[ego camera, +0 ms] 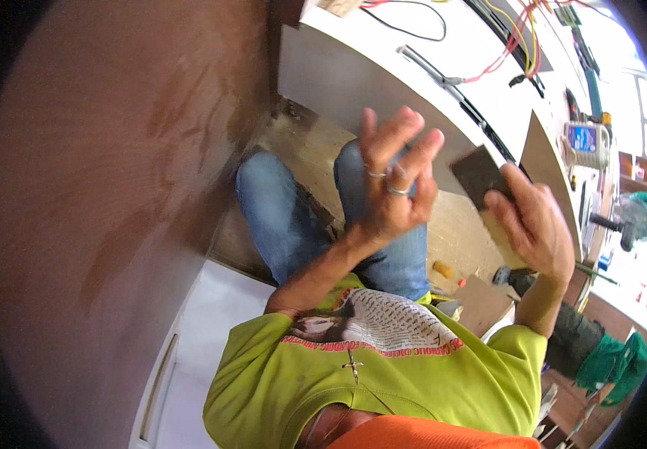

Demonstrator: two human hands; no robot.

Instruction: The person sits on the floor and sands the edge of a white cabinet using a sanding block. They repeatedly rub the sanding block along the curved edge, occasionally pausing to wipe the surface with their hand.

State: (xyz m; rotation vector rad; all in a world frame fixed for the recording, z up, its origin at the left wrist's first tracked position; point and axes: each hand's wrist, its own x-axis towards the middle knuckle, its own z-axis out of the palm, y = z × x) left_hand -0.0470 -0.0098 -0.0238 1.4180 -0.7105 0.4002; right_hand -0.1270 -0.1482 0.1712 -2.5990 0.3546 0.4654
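My left hand (399, 179), with rings on two fingers, is raised above my knees; its fingers are apart and partly bent, and I see nothing held in it. To its right, my right hand (539, 224) grips a dark, flat rectangular piece (479, 175) by one edge, thumb and fingers on it. Its material is unclear. On my left stands a large brown panel (93, 157) with darker smears and streaks across its surface. Neither hand touches the panel.
A white-topped bench (469, 33) holds wires and dark metal rails (486, 132). A plastic jug (587, 145) stands farther right. A white panel (233, 292) adjoins the brown one. An orange object (443, 269) lies on the floor. A person in green (609, 365) is at lower right.
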